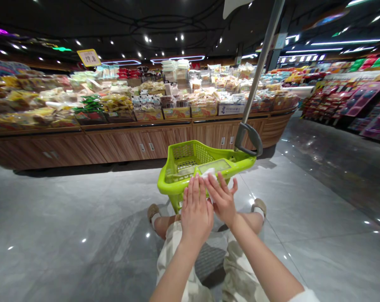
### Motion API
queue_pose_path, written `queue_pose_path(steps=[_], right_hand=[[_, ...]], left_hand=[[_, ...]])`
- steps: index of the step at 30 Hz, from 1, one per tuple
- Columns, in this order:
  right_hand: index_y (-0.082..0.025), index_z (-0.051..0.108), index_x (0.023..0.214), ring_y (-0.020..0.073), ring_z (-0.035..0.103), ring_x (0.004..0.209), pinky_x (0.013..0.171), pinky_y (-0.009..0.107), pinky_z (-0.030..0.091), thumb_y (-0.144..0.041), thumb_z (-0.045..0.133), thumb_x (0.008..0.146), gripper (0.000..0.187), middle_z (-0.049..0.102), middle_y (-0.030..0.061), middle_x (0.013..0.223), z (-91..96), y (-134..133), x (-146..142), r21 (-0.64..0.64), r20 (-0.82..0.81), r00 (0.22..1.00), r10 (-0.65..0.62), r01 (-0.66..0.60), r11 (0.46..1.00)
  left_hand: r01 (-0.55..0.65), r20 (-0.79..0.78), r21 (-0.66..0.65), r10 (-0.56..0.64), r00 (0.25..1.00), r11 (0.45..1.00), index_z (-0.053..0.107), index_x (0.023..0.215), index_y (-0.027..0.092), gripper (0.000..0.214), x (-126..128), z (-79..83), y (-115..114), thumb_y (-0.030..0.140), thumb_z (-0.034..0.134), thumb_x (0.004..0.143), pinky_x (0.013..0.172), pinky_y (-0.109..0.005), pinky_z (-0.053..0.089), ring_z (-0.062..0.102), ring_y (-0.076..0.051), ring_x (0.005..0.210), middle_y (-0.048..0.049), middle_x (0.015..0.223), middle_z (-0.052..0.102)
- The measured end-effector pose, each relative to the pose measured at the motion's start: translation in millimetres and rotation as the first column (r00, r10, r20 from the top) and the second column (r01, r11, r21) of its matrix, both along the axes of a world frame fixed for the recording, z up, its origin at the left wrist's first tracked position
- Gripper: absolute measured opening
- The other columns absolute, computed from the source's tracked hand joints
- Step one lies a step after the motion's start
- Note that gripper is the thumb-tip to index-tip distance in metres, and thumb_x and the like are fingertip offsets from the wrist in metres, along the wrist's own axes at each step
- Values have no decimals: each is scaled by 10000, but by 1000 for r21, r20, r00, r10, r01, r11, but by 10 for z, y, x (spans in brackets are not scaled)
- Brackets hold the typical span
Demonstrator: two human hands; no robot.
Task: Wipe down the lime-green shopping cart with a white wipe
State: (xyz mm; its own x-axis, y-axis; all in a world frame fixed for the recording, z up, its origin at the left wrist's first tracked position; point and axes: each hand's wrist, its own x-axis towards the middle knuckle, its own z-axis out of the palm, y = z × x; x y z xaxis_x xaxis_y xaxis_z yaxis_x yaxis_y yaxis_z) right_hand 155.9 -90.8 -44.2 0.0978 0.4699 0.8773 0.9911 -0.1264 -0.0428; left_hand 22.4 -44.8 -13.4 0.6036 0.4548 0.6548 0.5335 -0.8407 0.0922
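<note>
White tissue (pixel 209 178) is held against the right hand's (pixel 223 200) spread fingers (pinch unclear). The left hand (pixel 196 209) is flat, fingers together, just beside it, over the lime-green shopping basket (pixel 168 184).

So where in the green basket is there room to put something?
The basket has bare mesh at the left, between its left wall and the clear packet. The front is crowded: the left hand and right hand are there, over the rim.
</note>
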Motion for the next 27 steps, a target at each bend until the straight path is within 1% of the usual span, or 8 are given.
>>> queue_pose_path(steps=[3, 6, 9, 13, 16, 19, 23, 27], right_hand=[[-303, 316, 1502, 217, 292, 1449, 1176, 546, -36, -103, 363, 831, 701, 556, 49, 1410, -43, -28, 97, 14, 20, 1000, 1, -1, 1000], [-284, 320, 1501, 234, 249, 1466, 1160, 588, 19, -89, 340, 803, 725, 476, 74, 1479, -87, -46, 336, 167, -246, 958, -149, 193, 967], [-256, 291, 1513, 235, 195, 1483, 1154, 587, 86, -105, 320, 799, 730, 377, 92, 1540, -68, 10, 322, 215, -463, 864, -198, 326, 920], [-254, 264, 1526, 243, 211, 1478, 1169, 570, 21, -147, 329, 843, 694, 408, 87, 1523, 12, 97, -69, 110, -232, 971, -54, 81, 991], [-292, 286, 1516, 241, 246, 1467, 1172, 560, -34, -159, 354, 866, 667, 507, 58, 1455, 25, 76, -169, 24, -28, 999, 44, -43, 999], [-306, 297, 1510, 251, 223, 1474, 1160, 593, -26, -121, 349, 828, 709, 480, 44, 1478, -28, 5, 72, 60, -127, 991, -43, 51, 997], [-286, 320, 1501, 247, 221, 1475, 1149, 613, 49, -115, 337, 795, 727, 402, 67, 1528, -102, -44, 449, 196, -397, 900, -181, 276, 941], [-274, 321, 1503, 245, 153, 1492, 1154, 603, 45, -120, 327, 810, 709, 367, 65, 1547, -53, -22, 287, 160, -430, 885, -180, 270, 949]], left_hand=[[2, -19, 2, -2, 1000, 1000, 70, 1543, 102, 686, -29, 5, 17, 205, 389, 944, 1197, -438, 245, 189, -232, 1486, -139, 1588, 275], [4, -23, 7, -4, 1000, 1000, 54, 1544, 104, 690, -41, 17, 18, 212, 386, 949, 1192, -431, 258, 201, -229, 1483, -137, 1589, 274], [2, -10, 6, -2, 1000, 1000, 30, 1544, 106, 707, -17, 19, -1, 214, 393, 947, 1192, -438, 259, 206, -236, 1481, -143, 1590, 269], [-19, -22, 11, 20, 1000, 1000, 47, 1540, 80, 709, 4, 6, -13, 202, 402, 939, 1198, -448, 242, 173, -242, 1489, -158, 1592, 255], [-18, -30, 21, 19, 999, 1000, 65, 1540, 85, 702, -19, 1, 8, 200, 405, 936, 1195, -453, 247, 177, -240, 1488, -155, 1588, 267], [-3, -30, 20, 4, 1000, 1000, 60, 1543, 101, 690, -49, 9, 32, 224, 391, 951, 1193, -435, 259, 199, -230, 1484, -137, 1589, 274], [9, -24, 27, -8, 1000, 1000, 54, 1543, 98, 701, -45, 13, 26, 239, 396, 948, 1195, -430, 257, 200, -232, 1484, -130, 1594, 262], [-6, -25, 21, 7, 1000, 1000, 75, 1539, 82, 698, -9, -1, 1, 245, 402, 945, 1196, -432, 257, 184, -229, 1488, -133, 1597, 252]])
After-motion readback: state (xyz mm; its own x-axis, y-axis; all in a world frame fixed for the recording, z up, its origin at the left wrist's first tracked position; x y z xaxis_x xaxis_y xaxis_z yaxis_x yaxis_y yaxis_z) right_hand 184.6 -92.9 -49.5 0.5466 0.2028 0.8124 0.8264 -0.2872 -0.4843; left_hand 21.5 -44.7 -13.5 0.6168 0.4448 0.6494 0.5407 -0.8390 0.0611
